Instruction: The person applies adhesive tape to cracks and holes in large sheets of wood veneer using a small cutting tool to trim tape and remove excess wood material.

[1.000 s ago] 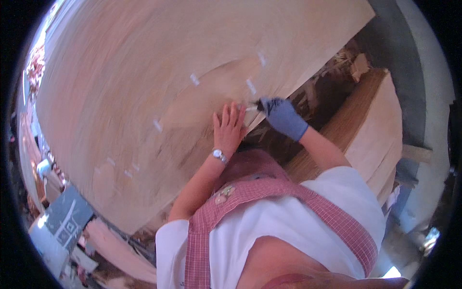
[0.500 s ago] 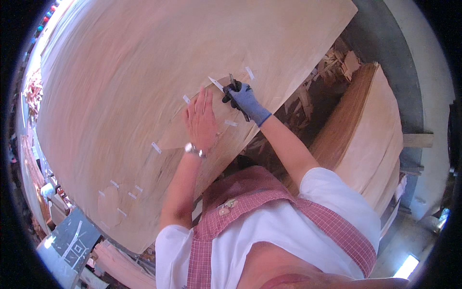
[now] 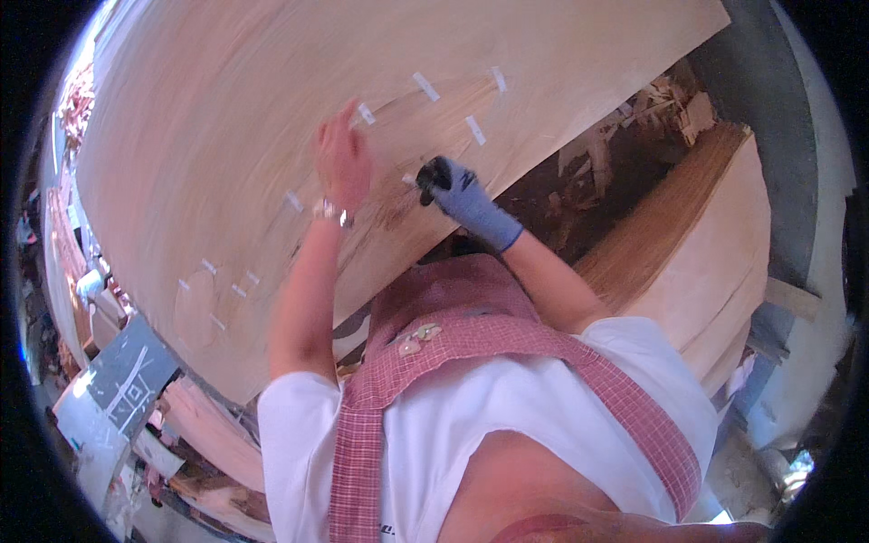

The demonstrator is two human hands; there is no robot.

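Note:
My bare left hand [image 3: 344,163], with a silver watch [image 3: 331,213] at the wrist, is over a wide pale wood veneer sheet [image 3: 244,118]. Its fingers are stretched out and slightly blurred, near a white tape strip [image 3: 366,113]. My right hand [image 3: 453,192], in a blue and black glove, is closed above the sheet's near part. A small white piece [image 3: 409,180] shows at its fingertips; whether they grip it is unclear. Beyond the hands, tape strips [image 3: 425,86] surround a long darker patch [image 3: 444,98] in the sheet.
Several smaller tape strips surround an oval patch [image 3: 201,294] at lower left. Right of the sheet stands a thick veneer stack [image 3: 688,244], with broken wood scraps [image 3: 625,127] in the gap. A grey board with white markings [image 3: 127,380] is at far left.
My right hand has drawn back nearer my body from the patch, uncovering tape strips there. The dark slim tool seen in it before no longer shows. My left hand has lifted and shifted left.

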